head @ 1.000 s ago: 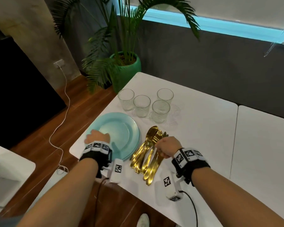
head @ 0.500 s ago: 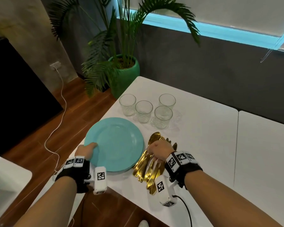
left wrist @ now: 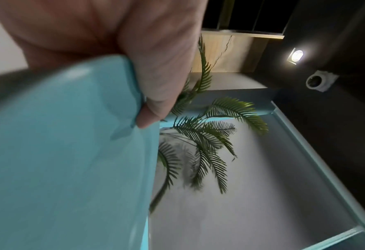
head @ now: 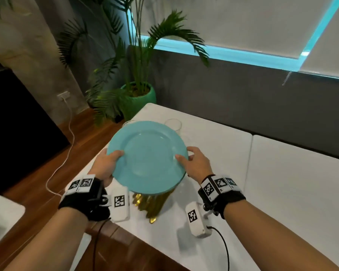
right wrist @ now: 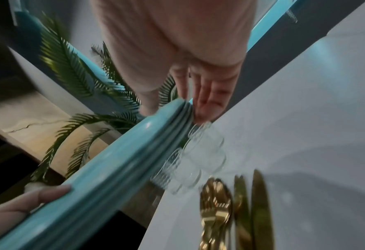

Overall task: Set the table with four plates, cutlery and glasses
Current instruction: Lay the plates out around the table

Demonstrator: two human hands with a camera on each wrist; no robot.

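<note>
Turquoise plates (head: 147,157), stacked, lifted above the white surface (head: 282,182). My left hand (head: 106,163) and right hand (head: 197,163) grip opposite rims.

Left hand (head: 108,163) and right hand (head: 196,163) raised, thumbs over, fingers (right wrist: 205,94) beneath.

Dim room; cyan window strip (head: 233,55) glows; ceiling spotlight (left wrist: 296,55) flares; wrist views motion-blurred, edges warped.
</note>
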